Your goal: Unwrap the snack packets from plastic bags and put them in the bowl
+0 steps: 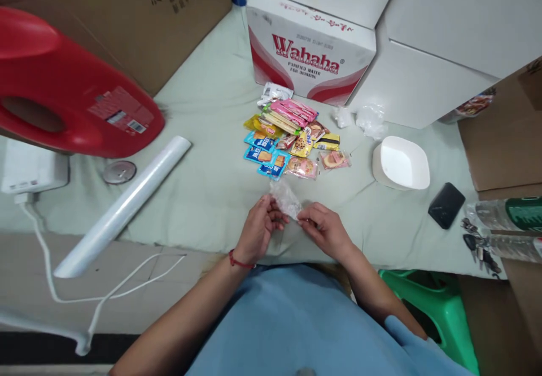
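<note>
A small crumpled clear plastic bag (pixel 285 198) is held between my two hands, just above the near part of the cloth-covered table. My left hand (pixel 260 223) has its fingers curled at the bag's left side. On the other side, my right hand (pixel 324 226) pinches the lower right edge. Just beyond the bag lies a pile of wrapped snacks: blue packets (pixel 266 153), pink sticks (pixel 294 112), a yellow cookie packet (pixel 301 143) and clear-wrapped biscuits (pixel 302 167). Whether anything is inside the bag, I cannot tell.
Behind the snacks stands a Wahaha carton (pixel 311 54), with crumpled plastic bags (pixel 370 121) beside it. To the right are a white bowl (pixel 400 161), a black case (pixel 446 205) and keys (pixel 478 246). A plastic film roll (pixel 125 206) and red jug (pixel 76 88) occupy the left.
</note>
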Demonstrator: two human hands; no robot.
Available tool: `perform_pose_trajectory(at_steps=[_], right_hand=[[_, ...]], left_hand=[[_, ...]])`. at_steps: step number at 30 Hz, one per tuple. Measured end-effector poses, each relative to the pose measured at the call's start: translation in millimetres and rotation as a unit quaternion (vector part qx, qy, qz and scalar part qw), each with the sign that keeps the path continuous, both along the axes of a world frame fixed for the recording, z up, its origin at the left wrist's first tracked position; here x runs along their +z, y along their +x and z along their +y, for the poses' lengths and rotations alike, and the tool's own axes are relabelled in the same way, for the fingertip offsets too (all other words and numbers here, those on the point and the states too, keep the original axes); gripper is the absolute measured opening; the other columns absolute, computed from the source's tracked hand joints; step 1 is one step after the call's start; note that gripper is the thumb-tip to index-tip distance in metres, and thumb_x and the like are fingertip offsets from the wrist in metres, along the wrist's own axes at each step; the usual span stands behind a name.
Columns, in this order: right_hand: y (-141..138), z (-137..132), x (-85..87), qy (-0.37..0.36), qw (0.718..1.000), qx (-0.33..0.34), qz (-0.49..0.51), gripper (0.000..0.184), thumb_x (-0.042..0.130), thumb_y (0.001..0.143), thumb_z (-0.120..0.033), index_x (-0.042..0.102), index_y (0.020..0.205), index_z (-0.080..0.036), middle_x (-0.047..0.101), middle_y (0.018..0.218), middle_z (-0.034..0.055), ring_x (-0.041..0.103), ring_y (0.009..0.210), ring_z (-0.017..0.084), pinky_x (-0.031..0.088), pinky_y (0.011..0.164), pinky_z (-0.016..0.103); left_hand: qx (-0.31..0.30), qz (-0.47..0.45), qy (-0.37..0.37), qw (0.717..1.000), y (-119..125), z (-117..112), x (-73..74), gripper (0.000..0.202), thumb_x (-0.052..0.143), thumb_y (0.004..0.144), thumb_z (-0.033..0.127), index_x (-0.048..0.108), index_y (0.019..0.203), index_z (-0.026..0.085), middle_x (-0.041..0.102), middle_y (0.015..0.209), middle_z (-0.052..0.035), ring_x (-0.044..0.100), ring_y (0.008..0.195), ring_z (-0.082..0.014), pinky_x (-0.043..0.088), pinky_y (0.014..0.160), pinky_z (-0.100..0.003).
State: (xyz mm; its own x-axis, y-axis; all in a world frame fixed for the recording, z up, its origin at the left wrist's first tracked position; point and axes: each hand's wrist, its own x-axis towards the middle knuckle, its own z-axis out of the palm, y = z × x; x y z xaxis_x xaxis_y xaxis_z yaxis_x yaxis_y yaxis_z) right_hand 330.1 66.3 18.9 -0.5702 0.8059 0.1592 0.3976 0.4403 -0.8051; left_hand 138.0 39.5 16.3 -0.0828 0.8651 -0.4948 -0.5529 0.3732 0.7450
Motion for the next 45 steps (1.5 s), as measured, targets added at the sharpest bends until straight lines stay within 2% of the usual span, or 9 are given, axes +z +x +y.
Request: perform_pose_trajectory(at_steps=[6, 13, 15, 18, 21, 24, 31, 37, 45], right_hand=[[6.0, 0.0, 3.2, -0.061, 0.995, -0.028, 0.072, 0.016, 0.06, 0.104, -0.029, 0.075, 0.105, -0.026, 0.069, 0.089, 0.0032, 0.065, 0.083, 0.017, 0.051, 0.074, 0.029], [17.8, -2.7, 2.1, -0.227, 0.956, -0.142, 0.117, 0.027, 0.07, 0.096, -0.05, 0.077, 0.1, -0.024, 0.059, 0.073, -0.0006, 0.05, 0.063, 0.014, 0.041, 0.059, 0.027], [21.2, -2.5, 3.6, -0.26, 0.948, -0.144, 0.115, 0.032, 0.069, 0.096, -0.055, 0.076, 0.1, -0.024, 0.057, 0.07, -0.0013, 0.047, 0.061, 0.014, 0.039, 0.057, 0.027], [20.6, -0.4, 10.4, -0.185, 0.973, -0.116, 0.079, 0.035, 0.067, 0.096, -0.057, 0.077, 0.103, -0.025, 0.065, 0.085, 0.003, 0.054, 0.071, 0.016, 0.045, 0.065, 0.03], [13.0, 2.9, 17.5, -0.075, 0.991, -0.102, 0.039, 0.033, 0.076, 0.09, -0.054, 0.078, 0.108, -0.027, 0.069, 0.106, 0.0076, 0.061, 0.096, 0.023, 0.05, 0.086, 0.038], [6.4, 8.3, 18.9, -0.061, 0.989, -0.123, 0.05, 0.021, 0.073, 0.094, -0.047, 0.077, 0.099, -0.027, 0.07, 0.104, 0.0071, 0.062, 0.104, 0.024, 0.048, 0.097, 0.041], [13.6, 18.5, 7.8, -0.227, 0.934, -0.209, 0.18, 0.023, 0.075, 0.091, -0.047, 0.074, 0.09, -0.025, 0.068, 0.092, 0.0008, 0.061, 0.089, 0.018, 0.049, 0.083, 0.031], [-1.2, 6.2, 9.5, -0.23, 0.934, -0.216, 0.166, 0.022, 0.081, 0.086, -0.044, 0.074, 0.087, -0.024, 0.068, 0.088, 0.0005, 0.06, 0.084, 0.017, 0.047, 0.079, 0.029], [0.7, 9.8, 13.9, -0.338, 0.868, -0.245, 0.27, 0.033, 0.087, 0.077, -0.049, 0.069, 0.085, -0.022, 0.062, 0.077, -0.0028, 0.052, 0.069, 0.012, 0.045, 0.068, 0.025]], left_hand=[[-0.058, 0.1, 0.023, 0.993, 4.4, 4.0, -6.5, 0.049, 0.087, 0.068, 0.056, 0.062, 0.084, 0.018, 0.063, 0.066, 0.0037, 0.056, 0.059, -0.0099, 0.043, 0.054, -0.022], [-0.071, 0.131, 0.024, 0.989, 7.0, 2.0, -6.0, 0.049, 0.079, 0.076, 0.065, 0.062, 0.074, 0.019, 0.061, 0.062, 0.003, 0.048, 0.053, -0.0088, 0.036, 0.053, -0.024], [-0.085, 0.138, 0.029, 0.986, 5.8, 0.6, -4.2, 0.05, 0.072, 0.081, 0.067, 0.066, 0.073, 0.018, 0.062, 0.062, 0.0008, 0.05, 0.055, -0.0103, 0.037, 0.055, -0.025], [-0.111, 0.193, 0.059, 0.973, 6.2, -2.3, -0.6, 0.049, 0.063, 0.089, 0.064, 0.07, 0.074, 0.018, 0.063, 0.061, -0.0003, 0.054, 0.059, -0.0129, 0.042, 0.062, -0.027], [-0.142, 0.256, 0.103, 0.951, 10.0, -5.2, 3.5, 0.049, 0.06, 0.092, 0.061, 0.067, 0.068, 0.019, 0.065, 0.064, -0.0015, 0.058, 0.065, -0.0145, 0.045, 0.067, -0.027], [-0.155, 0.264, 0.117, 0.945, 12.0, -5.9, 6.9, 0.046, 0.063, 0.089, 0.061, 0.066, 0.069, 0.02, 0.062, 0.062, -0.0002, 0.055, 0.061, -0.0143, 0.042, 0.062, -0.027], [-0.155, 0.218, 0.106, 0.958, -2.4, -1.2, 13.2, 0.044, 0.071, 0.084, 0.061, 0.066, 0.071, 0.02, 0.056, 0.062, 0.0013, 0.048, 0.059, -0.013, 0.038, 0.059, -0.026], [-0.155, 0.186, 0.128, 0.962, 12.2, -0.8, 11.2, 0.035, 0.075, 0.084, 0.055, 0.068, 0.087, 0.02, 0.067, 0.081, -0.0025, 0.058, 0.075, -0.0165, 0.045, 0.065, -0.026], [-0.161, 0.144, 0.132, 0.967, 1.3, 4.0, 11.2, 0.029, 0.077, 0.081, 0.046, 0.068, 0.082, 0.019, 0.066, 0.081, -0.0019, 0.057, 0.079, -0.0165, 0.047, 0.077, -0.029]])
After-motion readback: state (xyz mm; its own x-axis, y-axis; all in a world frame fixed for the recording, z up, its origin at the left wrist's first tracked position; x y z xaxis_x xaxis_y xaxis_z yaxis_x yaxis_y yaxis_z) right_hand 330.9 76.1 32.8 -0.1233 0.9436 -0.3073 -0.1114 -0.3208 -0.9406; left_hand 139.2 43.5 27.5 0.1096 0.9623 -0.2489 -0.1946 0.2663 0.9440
